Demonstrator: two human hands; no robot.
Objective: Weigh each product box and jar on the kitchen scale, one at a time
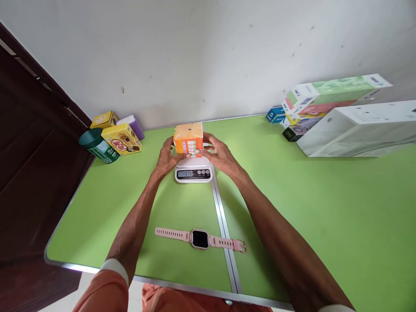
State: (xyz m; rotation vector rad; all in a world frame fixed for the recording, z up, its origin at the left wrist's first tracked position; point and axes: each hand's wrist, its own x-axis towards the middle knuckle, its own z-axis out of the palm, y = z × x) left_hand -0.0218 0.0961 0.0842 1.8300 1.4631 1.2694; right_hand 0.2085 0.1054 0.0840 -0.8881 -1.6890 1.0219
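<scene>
An orange box stands on the white digital kitchen scale, with both hands around it. My left hand grips its left side, thumb along the lower front edge. From the right, my right hand presses its thumb to the front of the box, the fingers reaching behind the right side. The scale's display is lit, but I cannot read its figures surely. Nearer to me, a smartwatch with a pink strap lies flat, its screen dark.
On the left of the green table stand a green tub, yellow boxes and a purple-white box. Several boxes are stacked at the back right, beside a large white box. A metal seam crosses the table.
</scene>
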